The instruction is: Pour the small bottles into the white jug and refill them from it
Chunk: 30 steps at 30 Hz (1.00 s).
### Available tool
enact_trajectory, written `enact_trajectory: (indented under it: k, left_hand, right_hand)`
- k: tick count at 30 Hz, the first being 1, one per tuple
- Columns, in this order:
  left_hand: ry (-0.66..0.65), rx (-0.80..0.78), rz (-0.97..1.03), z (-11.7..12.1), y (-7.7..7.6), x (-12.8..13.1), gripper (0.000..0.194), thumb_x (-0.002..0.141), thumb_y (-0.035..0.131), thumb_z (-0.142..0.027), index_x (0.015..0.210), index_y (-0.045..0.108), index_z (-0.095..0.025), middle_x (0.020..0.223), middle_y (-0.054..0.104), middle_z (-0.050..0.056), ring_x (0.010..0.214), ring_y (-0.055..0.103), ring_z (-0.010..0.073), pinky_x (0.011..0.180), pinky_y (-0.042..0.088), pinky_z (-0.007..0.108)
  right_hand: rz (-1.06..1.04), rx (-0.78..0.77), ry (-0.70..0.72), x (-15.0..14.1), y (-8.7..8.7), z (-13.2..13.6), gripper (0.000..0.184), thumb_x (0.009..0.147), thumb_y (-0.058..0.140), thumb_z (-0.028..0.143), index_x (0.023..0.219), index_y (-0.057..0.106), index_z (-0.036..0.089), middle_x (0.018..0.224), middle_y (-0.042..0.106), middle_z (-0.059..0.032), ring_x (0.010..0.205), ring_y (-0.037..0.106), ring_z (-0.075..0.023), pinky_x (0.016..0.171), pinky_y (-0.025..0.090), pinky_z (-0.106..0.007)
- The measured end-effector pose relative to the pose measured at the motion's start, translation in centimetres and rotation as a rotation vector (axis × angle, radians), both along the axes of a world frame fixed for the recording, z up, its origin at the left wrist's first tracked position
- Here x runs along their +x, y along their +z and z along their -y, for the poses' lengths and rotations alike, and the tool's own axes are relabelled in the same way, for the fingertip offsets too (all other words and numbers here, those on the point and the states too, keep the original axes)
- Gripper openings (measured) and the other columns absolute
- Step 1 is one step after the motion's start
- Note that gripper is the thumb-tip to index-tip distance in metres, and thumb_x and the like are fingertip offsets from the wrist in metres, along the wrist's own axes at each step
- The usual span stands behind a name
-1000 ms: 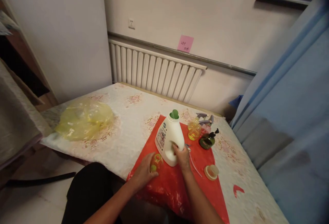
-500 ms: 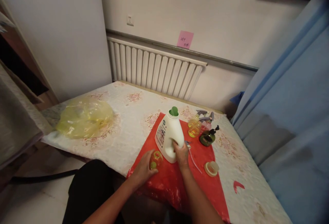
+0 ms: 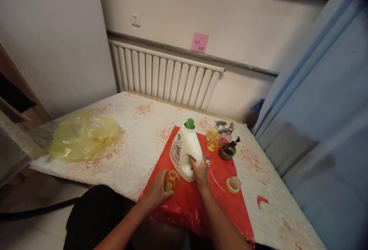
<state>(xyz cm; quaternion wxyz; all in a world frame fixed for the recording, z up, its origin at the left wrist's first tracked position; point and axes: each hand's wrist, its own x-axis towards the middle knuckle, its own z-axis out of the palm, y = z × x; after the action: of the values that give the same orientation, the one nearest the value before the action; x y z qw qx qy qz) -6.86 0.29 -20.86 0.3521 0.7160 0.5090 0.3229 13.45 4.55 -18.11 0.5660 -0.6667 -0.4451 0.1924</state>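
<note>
A white detergent jug (image 3: 184,148) with a green spout stands upright on a red plastic sheet (image 3: 198,204). My right hand (image 3: 199,171) is wrapped round the jug's handle at its lower right. My left hand (image 3: 156,192) is closed on a small round yellow-green bottle (image 3: 171,180) lying on the sheet just left of the jug. A loose pump tube (image 3: 211,169) lies right of my right hand.
Behind the jug stand a yellow spray bottle (image 3: 213,139), a pink spray bottle (image 3: 227,135) and a dark green pump bottle (image 3: 228,151). A round cap (image 3: 233,184) lies right. A yellow plastic bag (image 3: 82,135) sits far left. Radiator (image 3: 163,75) behind, blue curtain (image 3: 319,127) right.
The camera has drifted a little, shifting the scene left. Both hands keep the same hold on the jug and the small bottle.
</note>
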Motion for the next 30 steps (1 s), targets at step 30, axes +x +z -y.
enact_trajectory:
  k: [30]
  left_hand:
    - [-0.592, -0.195, 0.146, -6.1, 6.2, -0.9, 0.077, 0.056, 0.076, -0.031, 0.130, 0.054, -0.026, 0.128, 0.063, 0.002, 0.114, 0.058, 0.0321, 0.100, 0.046, 0.043]
  right_hand:
    - [-0.019, 0.007, -0.076, -0.5, 0.2, -0.4, 0.027, 0.065, 0.066, 0.041, 0.072, 0.062, 0.015, 0.055, 0.060, 0.0011, 0.044, 0.049, -0.0121, 0.039, 0.040, -0.022]
